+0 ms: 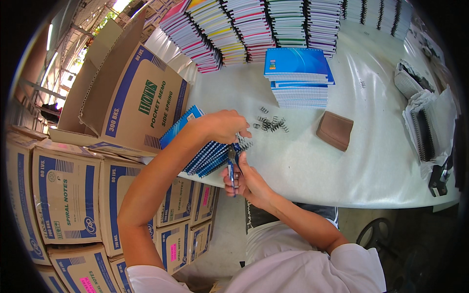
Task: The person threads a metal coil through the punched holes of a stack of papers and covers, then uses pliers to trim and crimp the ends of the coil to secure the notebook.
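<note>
In the head view, the left hand is pressing curled fingers onto a tilted stack of blue spiral notebooks at the white table edge, probably light, floppy and best steadied near the wire spines, while the right hand is gripping blue-handled pliers.

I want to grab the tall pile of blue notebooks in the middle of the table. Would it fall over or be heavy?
The pile of blue notebooks is probably heavy, since many sit stacked. It might slide apart if pushed: the top layers already sit slightly askew. The white table looks smooth and glossy, so the whole pile may skid rather than tip.
</note>
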Demonstrator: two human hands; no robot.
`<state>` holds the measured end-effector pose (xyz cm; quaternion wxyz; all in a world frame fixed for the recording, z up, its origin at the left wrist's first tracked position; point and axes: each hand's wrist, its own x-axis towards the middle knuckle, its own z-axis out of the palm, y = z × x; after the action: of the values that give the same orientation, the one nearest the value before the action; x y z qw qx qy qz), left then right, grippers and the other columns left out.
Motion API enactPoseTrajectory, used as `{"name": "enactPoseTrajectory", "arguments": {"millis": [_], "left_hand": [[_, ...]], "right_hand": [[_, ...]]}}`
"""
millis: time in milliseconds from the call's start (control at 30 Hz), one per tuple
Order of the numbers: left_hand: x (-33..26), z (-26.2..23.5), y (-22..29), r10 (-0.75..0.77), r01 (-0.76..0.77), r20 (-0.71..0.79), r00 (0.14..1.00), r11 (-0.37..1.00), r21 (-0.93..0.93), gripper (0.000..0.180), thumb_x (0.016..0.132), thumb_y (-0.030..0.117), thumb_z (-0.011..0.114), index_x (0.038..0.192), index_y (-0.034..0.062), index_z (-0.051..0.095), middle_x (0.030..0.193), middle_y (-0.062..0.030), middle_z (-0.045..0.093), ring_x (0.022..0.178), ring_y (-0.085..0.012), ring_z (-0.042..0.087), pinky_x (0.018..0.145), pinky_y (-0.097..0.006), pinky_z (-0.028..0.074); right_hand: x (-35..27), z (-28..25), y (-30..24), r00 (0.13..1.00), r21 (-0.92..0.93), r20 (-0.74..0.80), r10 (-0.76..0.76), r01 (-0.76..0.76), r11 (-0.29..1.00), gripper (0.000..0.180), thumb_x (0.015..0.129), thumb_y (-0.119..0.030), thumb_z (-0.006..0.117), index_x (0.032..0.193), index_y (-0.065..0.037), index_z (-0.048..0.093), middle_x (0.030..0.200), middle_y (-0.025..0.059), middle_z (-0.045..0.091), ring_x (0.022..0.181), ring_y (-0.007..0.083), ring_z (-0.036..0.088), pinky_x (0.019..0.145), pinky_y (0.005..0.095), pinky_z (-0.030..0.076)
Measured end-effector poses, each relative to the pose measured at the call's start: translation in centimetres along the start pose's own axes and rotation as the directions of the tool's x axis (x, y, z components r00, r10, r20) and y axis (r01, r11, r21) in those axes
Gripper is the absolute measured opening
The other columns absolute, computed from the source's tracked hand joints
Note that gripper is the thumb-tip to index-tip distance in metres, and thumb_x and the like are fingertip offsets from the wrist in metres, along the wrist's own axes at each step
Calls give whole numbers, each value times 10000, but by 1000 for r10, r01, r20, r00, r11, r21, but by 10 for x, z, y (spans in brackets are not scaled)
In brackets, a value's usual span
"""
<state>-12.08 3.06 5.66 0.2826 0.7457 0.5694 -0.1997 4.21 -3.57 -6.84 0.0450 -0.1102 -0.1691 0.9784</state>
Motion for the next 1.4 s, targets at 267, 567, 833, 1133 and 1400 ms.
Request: {"name": "enactPoseTrajectory", "arguments": {"millis": [267, 567, 833, 1133, 1400], "left_hand": [[15, 8, 5, -79, 71, 115, 990, 995, 77, 410, 801, 65, 686, 1211, 82, 671, 1334, -133, 587, 1124, -365, 597, 968, -427, 472], [14, 9, 10, -102, 89, 93, 990, 987, 135, 370, 804, 70, 686, 1174, 72, 687, 1288, -142, 616, 1078, -358, 619, 930, -410, 497], [21, 21, 4, -14, 20, -38, 999, 987, 159, 65, 726, 7, 648, 781, 7, 682, 848, -196, 679, 815, -379, 666, 681, -442, 525], [23, 7, 24, -174, 135, 161, 972, 965, 225, 424, 801, 36, 628, 1225, 43, 629, 1093, -202, 672, 993, -378, 649, 850, -433, 518], [22, 15, 25, -119, 94, 107, 987, 973, 212, 325, 810, 30, 608, 1134, 16, 624, 976, -198, 687, 928, -389, 658, 790, -456, 516]], "right_hand": [[-16, 14, 1, 982, -96, -186, 25, -43, 994, 786, 915, -744, 279, 974, -25, 592, 768, 46, 552, 683, 197, 569, 654, 341, 499], [-5, -7, 0, 994, -4, -95, 63, -64, 998, 788, 906, -752, 289, 977, -29, 595, 771, 44, 551, 694, 201, 574, 661, 343, 502], [-12, 3, 6, 979, -72, -204, 14, -29, 997, 794, 906, -754, 284, 993, -32, 602, 832, 72, 605, 760, 222, 622, 742, 380, 539], [-8, -10, 1, 984, 18, -167, 65, -63, 998, 732, 920, -736, 315, 909, -50, 569, 707, 27, 484, 601, 157, 469, 591, 313, 421], [-24, 3, 7, 970, -101, -234, 71, -97, 990, 782, 923, -734, 284, 994, -23, 603, 807, 66, 589, 730, 204, 607, 722, 363, 524]]}}
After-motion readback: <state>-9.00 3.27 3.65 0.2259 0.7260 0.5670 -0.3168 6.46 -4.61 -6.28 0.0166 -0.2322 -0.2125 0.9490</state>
